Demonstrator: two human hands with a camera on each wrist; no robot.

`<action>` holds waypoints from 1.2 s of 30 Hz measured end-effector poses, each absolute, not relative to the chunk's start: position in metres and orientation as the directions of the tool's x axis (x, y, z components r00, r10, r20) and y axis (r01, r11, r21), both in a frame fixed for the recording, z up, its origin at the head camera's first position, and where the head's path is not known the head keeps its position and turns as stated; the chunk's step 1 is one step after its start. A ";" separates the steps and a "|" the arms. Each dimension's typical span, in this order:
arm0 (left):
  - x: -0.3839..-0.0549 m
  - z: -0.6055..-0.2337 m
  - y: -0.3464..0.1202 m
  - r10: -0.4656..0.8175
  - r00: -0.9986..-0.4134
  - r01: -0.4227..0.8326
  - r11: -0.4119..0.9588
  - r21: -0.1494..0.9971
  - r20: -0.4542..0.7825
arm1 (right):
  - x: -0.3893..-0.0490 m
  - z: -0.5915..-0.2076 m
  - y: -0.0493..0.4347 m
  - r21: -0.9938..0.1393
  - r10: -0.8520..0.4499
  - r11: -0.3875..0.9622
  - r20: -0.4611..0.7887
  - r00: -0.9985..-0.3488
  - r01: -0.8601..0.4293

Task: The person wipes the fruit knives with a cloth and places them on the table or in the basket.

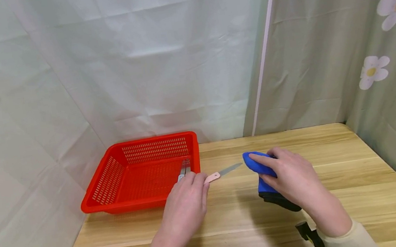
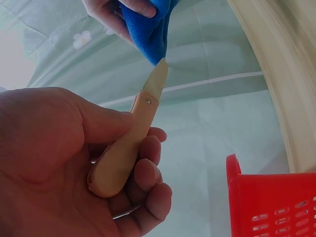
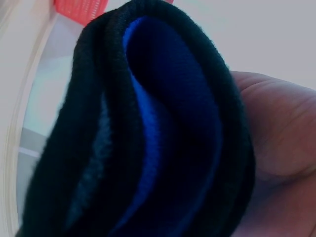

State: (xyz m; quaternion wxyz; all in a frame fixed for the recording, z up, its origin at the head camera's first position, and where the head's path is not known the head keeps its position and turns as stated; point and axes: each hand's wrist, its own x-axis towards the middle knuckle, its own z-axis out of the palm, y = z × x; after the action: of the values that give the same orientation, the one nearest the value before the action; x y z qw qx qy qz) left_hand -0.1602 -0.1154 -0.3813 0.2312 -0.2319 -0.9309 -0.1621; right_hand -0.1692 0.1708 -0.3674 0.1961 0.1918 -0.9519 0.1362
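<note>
My left hand (image 1: 187,203) grips a folding knife by its pale pink handle (image 2: 121,158), thumb along one side and fingers curled round the other. The knife's blade (image 1: 230,169) is out and points right. A blue cloth (image 1: 261,165) with a black edge is held in my right hand (image 1: 292,173), folded between thumb and fingers. In the left wrist view the blade tip overlaps the lower corner of the cloth. The right wrist view looks into the cloth's folds (image 3: 173,98), with the black border around them.
A red plastic basket (image 1: 118,206) with slotted walls stands at the left on the wooden table (image 1: 338,150). Metal blades (image 1: 185,166) lie inside at its right end, partly hidden by the left hand. A pale curtain (image 1: 159,61) hangs behind the table.
</note>
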 end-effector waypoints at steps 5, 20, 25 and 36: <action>-0.161 -0.383 -0.115 0.374 -0.766 0.521 0.838 0.162 0.523 | -0.167 -0.366 0.170 -0.183 -0.317 0.883 0.448 -0.836 -0.433; -0.161 -0.384 -0.113 0.390 -0.772 0.504 0.857 0.110 0.503 | -0.164 -0.364 0.165 -0.165 -0.339 0.869 0.487 -0.805 -0.466; -0.161 -0.383 -0.111 0.377 -0.789 0.498 0.855 0.145 0.485 | -0.162 -0.364 0.163 -0.171 -0.343 0.865 0.484 -0.805 -0.471; -0.159 -0.382 -0.112 0.374 -0.812 0.503 0.838 0.212 0.448 | -0.158 -0.364 0.154 -0.140 -0.380 0.846 0.518 -0.766 -0.514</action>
State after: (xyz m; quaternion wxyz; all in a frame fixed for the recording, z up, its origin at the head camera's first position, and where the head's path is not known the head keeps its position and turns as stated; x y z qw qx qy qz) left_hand -0.1592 -0.1122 -0.3815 0.1985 -0.2339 -0.9378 -0.1623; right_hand -0.1584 0.1541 -0.3636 0.2428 0.2404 -0.9296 0.1381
